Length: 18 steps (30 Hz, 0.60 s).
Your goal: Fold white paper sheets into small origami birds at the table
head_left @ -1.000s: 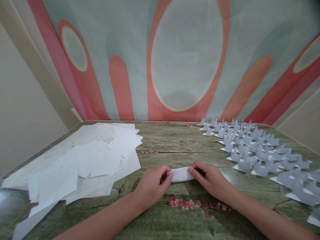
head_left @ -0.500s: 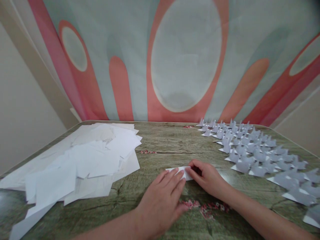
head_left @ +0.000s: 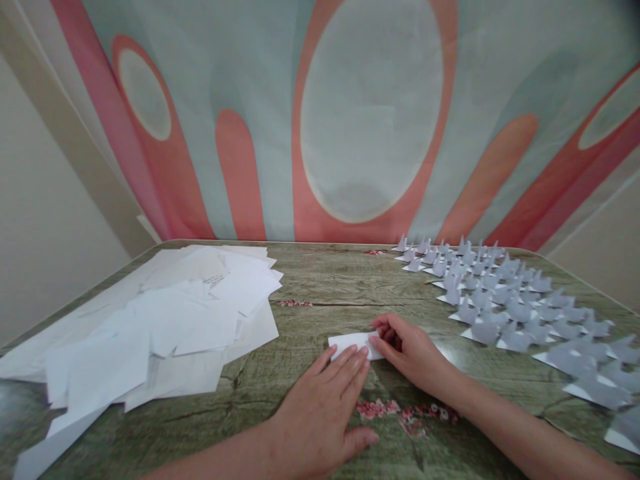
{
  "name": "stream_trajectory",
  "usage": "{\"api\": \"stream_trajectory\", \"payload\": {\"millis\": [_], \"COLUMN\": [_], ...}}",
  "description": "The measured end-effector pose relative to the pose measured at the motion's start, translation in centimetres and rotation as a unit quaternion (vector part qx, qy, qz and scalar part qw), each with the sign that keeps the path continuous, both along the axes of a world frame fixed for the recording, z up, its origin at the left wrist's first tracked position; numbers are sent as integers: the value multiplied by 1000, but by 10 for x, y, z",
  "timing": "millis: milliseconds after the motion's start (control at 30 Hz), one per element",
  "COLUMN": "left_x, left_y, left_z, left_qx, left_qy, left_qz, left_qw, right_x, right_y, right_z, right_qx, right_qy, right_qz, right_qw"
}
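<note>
A small folded sheet of white paper [head_left: 347, 342] lies on the wood-patterned table [head_left: 330, 273] in front of me. My left hand [head_left: 325, 393] rests flat, its fingers stretched out and their tips on the paper's near edge, the thumb apart on the tabletop. At the paper's right end, my right hand [head_left: 407, 347] pinches the corner between thumb and forefinger, the other fingers curled. The fingers of both hands cover part of the paper's right side.
On the left spreads a loose pile of white paper sheets [head_left: 195, 320], some overhanging each other. Rows of several folded paper figures [head_left: 517, 310] stand along the right side. A patterned curtain or cloth [head_left: 275, 133] hangs behind the table's far edge.
My left fingers have slid back toward me, so more of the folded paper's top shows. My right hand stays at the right end, shifted very slightly left and up.
</note>
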State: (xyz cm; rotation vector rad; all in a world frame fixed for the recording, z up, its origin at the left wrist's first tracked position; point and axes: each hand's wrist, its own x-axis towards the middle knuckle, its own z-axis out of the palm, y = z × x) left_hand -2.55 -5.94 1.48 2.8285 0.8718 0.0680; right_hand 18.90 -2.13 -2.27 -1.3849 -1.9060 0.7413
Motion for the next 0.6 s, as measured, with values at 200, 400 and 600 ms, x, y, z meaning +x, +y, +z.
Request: {"api": "stream_trajectory", "payload": {"millis": [200, 400, 600], "left_x": [-2, -3, -3], "left_y": [1, 3, 3], "left_z": [3, 6, 5], "left_qx": [-21, -32, -47], "left_qy": [-22, -31, -37], "left_qz": [-3, -11, -7], "left_qw": [1000, 999, 998], "right_x": [2, 2, 0], "right_y": [2, 1, 1], "right_z": [1, 4, 5], "right_qx": [53, 79, 63], "right_qy": [-20, -46, -37], "right_qz": [23, 59, 52], "right_qw": [998, 994, 996]}}
